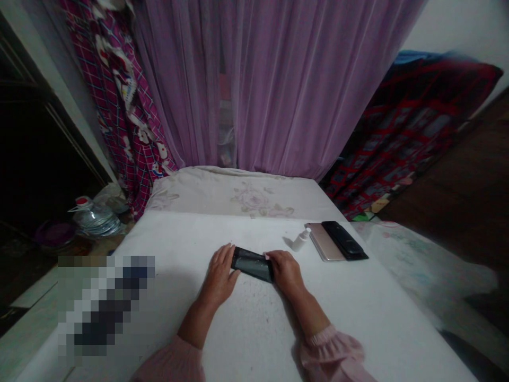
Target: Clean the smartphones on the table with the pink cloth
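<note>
The dark phone (253,263) lay on the white cloth (254,329), its left end pinched between the left hand's (220,276) parted thumb and fingers, its right end held by the nearly closed right hand (287,270).

Pixelated patch (107,307) at left, pink sleeves (334,353) cut off

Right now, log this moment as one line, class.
left hand: holding phone | right hand: at its other end | bottle: beside pink device
</note>
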A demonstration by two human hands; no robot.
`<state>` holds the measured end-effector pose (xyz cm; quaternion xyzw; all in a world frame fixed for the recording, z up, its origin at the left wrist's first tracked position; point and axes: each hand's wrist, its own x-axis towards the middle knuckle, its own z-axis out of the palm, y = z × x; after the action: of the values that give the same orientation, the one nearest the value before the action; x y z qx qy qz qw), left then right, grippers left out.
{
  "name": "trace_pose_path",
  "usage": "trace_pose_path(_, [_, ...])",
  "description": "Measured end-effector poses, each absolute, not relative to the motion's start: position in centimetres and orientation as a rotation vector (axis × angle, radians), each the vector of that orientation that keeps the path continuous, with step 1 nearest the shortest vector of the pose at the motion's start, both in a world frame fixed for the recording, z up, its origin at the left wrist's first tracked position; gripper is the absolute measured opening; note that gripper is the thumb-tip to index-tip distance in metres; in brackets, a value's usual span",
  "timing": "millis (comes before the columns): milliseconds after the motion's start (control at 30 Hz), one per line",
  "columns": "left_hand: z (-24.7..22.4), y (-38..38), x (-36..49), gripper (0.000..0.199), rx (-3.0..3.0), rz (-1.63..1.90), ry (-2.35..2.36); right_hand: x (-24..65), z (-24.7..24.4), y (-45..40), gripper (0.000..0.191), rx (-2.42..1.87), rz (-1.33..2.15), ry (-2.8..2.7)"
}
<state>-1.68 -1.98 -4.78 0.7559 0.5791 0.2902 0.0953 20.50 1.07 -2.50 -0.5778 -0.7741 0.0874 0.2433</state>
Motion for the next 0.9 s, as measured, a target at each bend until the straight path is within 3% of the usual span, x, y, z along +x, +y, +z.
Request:
trace_pose_path(333, [-4.4,-3.0,-0.7,0.040,2.135,1.008,1.921,19.5,-3.6,-3.7,0.034,-1.326,0.344,-2.022])
trace_pose_path(533, [-4.4,-5.3,1.9,0.099,2.134,0.687,2.018,18.7,-4.0,-2.7,0.035,-1.265,0.380,-2.031])
trace_pose_path(900, [-3.6,-4.4,2.1,0.108,2.150,0.575,1.941,15.4,-2.3,2.7,0.031,-1.629,0.360,-2.013])
